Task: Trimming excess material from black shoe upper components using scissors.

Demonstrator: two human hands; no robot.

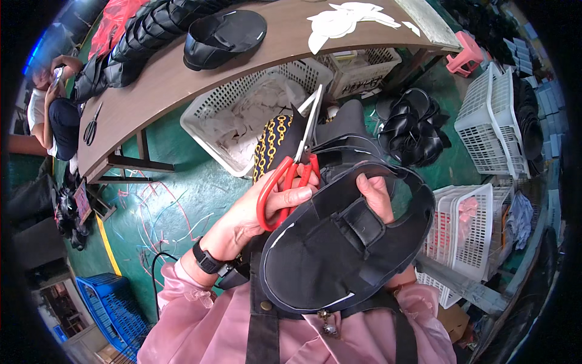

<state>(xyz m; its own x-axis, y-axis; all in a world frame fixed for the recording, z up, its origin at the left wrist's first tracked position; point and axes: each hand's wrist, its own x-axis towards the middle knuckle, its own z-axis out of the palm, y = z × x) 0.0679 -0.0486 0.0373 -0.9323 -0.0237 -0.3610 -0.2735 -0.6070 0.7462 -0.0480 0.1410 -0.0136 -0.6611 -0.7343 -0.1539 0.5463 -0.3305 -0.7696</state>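
Red-handled scissors [305, 147] are in my left hand [251, 209], blades pointing up and away. Its fingers curl through the handle loops, and the thumb lies near the edge of a black shoe upper [309, 261]. My right hand [379, 197] grips that shoe upper, with thumb and part of the palm showing through its opening; the other fingers are hidden behind it. The upper's rounded end is toward me, with a padded black tab in the middle and pale marks along the rim. More black shoe pieces [348, 130] lie just beyond it, beside black cloth with yellow chain print [273, 142].
A brown table [163, 91] bears a row of black uppers [151, 36], one single upper [224, 39], white cut pieces [345, 21] and black scissors [92, 126]. White baskets [206, 130] stand below and at right. Black pieces [412, 130] lie piled on the floor. Another person [51, 115] sits far left.
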